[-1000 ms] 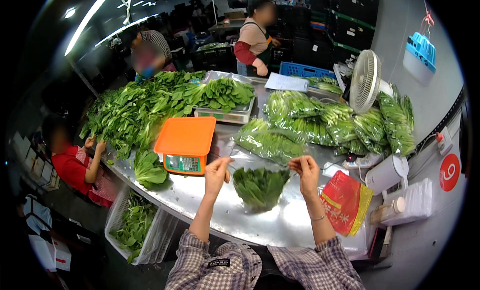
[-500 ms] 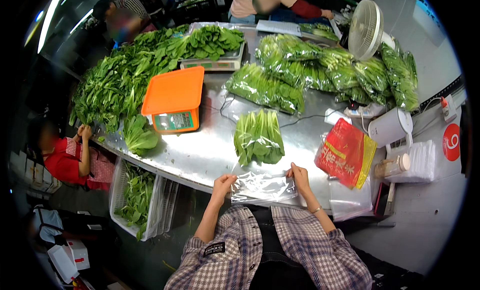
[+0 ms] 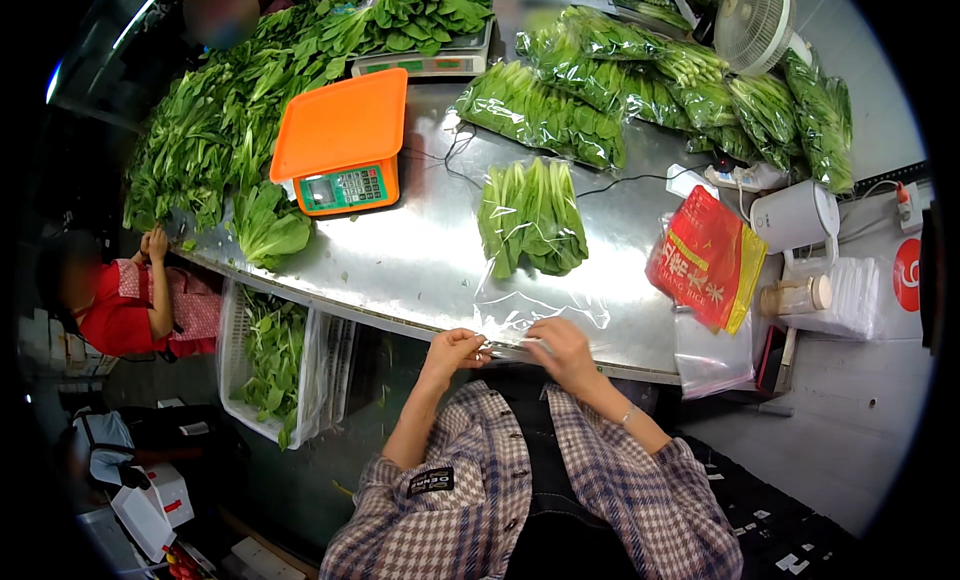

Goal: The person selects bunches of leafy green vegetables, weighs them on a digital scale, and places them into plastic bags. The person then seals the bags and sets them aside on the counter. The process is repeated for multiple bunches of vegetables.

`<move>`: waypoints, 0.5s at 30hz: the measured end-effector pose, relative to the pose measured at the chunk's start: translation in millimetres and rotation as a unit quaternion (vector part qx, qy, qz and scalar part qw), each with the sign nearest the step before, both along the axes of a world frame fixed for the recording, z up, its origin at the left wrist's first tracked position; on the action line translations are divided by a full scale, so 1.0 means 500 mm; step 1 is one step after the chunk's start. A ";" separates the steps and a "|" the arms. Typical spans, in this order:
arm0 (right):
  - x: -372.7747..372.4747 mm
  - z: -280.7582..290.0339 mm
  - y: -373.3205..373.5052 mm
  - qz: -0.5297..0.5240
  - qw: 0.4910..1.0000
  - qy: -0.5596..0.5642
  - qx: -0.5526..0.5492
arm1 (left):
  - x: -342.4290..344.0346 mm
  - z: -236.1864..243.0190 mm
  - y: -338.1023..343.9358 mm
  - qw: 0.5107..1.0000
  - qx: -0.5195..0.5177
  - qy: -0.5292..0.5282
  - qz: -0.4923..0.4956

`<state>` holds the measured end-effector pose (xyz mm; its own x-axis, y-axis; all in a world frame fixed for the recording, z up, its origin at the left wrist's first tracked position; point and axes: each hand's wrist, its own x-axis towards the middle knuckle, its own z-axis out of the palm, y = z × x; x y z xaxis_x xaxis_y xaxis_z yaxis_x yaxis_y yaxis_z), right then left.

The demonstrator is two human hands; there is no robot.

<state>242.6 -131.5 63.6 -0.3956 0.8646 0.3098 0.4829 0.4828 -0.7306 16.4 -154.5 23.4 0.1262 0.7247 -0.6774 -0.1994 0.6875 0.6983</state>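
Note:
A bunch of leafy greens [image 3: 540, 235] lies inside a clear plastic bag [image 3: 545, 310] on the metal table, stems pointing away from me. The bag's slack end reaches to the table's near edge. There my left hand [image 3: 457, 356] pinches a corner of the plastic between thumb and fingers. My right hand [image 3: 566, 355] is bent over the same end, its fingers curled onto the film close to the left hand; its fingertips are partly hidden and a little blurred.
An orange scale [image 3: 340, 130] stands left of the bag, with loose greens [image 3: 200, 130] heaped beyond. Filled bags [image 3: 550, 115] lie at the back. On the right are a red sack [image 3: 705, 260], a kettle [image 3: 795, 225] and a fan [image 3: 752, 25]. Below left stands a white crate [image 3: 232, 370]; a person [image 3: 125, 300] works nearby.
My hands, earlier wide apart with the bag's end stretched between them, have come closer together. The right hand has moved left and turned over the film. The view has shifted, showing more of the near side.

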 end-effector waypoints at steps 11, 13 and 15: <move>-0.110 -0.022 -0.034 0.081 0.996 -0.039 0.017 | -0.012 -0.003 -0.002 0.991 0.111 0.063 -0.044; -0.119 -0.020 -0.035 0.067 0.996 -0.056 0.015 | -0.009 -0.014 -0.003 0.988 0.124 0.083 -0.045; -0.125 -0.023 -0.039 0.057 0.996 -0.071 0.001 | -0.004 -0.008 0.002 0.984 0.131 0.109 -0.052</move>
